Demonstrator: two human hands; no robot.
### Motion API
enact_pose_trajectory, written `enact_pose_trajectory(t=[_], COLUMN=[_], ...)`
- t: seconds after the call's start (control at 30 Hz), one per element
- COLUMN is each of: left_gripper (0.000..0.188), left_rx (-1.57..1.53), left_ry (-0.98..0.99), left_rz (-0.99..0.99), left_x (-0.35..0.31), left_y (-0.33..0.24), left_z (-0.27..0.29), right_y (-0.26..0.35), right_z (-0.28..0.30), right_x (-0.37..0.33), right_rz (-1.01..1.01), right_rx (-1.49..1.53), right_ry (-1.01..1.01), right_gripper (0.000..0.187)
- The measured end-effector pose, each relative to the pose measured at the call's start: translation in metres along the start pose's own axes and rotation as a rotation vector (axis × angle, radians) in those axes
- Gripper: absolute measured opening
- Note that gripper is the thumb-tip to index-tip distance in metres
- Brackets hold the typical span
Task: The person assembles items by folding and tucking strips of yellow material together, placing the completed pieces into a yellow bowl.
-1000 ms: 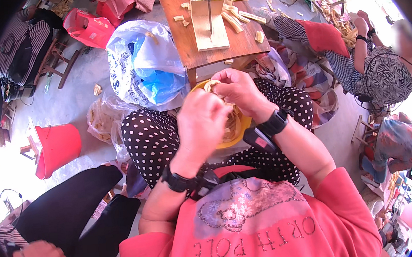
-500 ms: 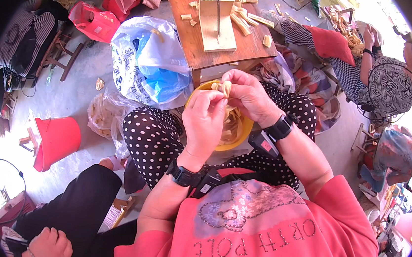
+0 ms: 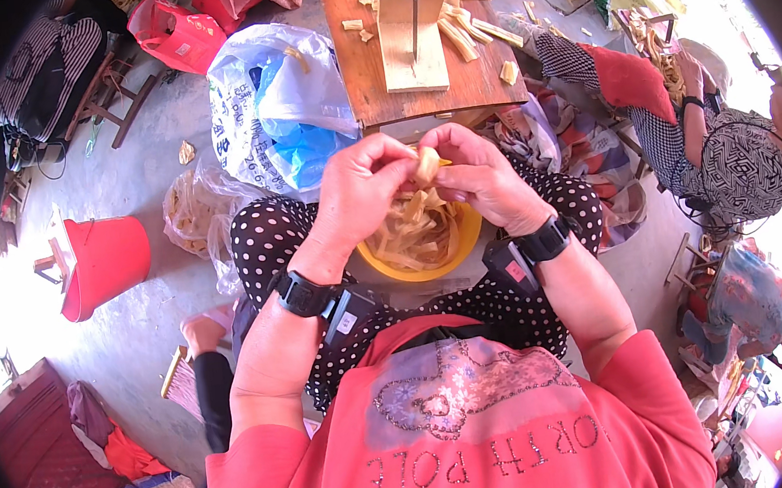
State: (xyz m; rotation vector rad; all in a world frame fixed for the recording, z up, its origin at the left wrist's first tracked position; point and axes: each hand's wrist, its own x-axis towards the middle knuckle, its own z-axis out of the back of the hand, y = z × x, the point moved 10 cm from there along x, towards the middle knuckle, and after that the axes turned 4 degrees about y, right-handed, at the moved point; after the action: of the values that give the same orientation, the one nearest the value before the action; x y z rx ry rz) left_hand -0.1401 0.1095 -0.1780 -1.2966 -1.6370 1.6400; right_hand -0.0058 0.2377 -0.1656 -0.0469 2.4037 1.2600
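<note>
Between my two hands, above the lap, is a small pale yellow, folded strip (image 3: pixel 427 164), its material unclear. My left hand (image 3: pixel 355 194) pinches its left side with thumb and forefinger. On the other side, my right hand (image 3: pixel 490 180) grips it with closed fingertips. Just below them a yellow basin (image 3: pixel 473 239) sits between my knees, holding many thin, pale yellow shavings or strips (image 3: pixel 416 234). Part of its far rim is hidden behind my hands.
Ahead is a wooden table (image 3: pixel 361 77) bearing an L-shaped wooden stand (image 3: pixel 431 63) with a dark upright strip, and several yellowish pieces (image 3: pixel 459 38). A white plastic bag (image 3: pixel 301 93) stands left of it, a red bucket (image 3: pixel 115 264) farther left. Another person (image 3: pixel 741 159) sits at right.
My left hand has risen and shifted left, its wrist turning, and more of the basin shows. The person at lower left has mostly moved out of view, uncovering a dark red panel and cloths.
</note>
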Motion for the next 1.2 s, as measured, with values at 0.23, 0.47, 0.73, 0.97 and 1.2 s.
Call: enact_pose_trajectory(t=[0.23,0.47,0.73,0.97,1.2], left_gripper=[0.008,0.038,0.023,0.024,0.024], left_rx=[-0.089,0.356,-0.105,-0.011,-0.019], left_ry=[-0.201,0.271,0.301,0.172,0.074], left_rz=[0.002,-0.088,0.046,-0.019,-0.058], left_x=[-0.012,0.007,0.035,0.104,0.220], left_y=[0.013,-0.073,-0.052,-0.057,-0.069], left_z=[0.054,0.018,-0.001,0.021,0.065], right_y=[0.056,0.072,0.099,0.149,0.181], right_z=[0.009,-0.005,0.003,0.033,0.129], right_x=[-0.017,-0.015,-0.018,0.030,0.127], right_rz=[0.008,0.041,0.214,0.108,0.183], right_rx=[-0.759,-0.794,-0.869,-0.992,-1.006], right_ry=[-0.062,-0.047,-0.113,-0.134,-0.198], right_gripper=[0.023,0.022,0.017,0.019,0.022])
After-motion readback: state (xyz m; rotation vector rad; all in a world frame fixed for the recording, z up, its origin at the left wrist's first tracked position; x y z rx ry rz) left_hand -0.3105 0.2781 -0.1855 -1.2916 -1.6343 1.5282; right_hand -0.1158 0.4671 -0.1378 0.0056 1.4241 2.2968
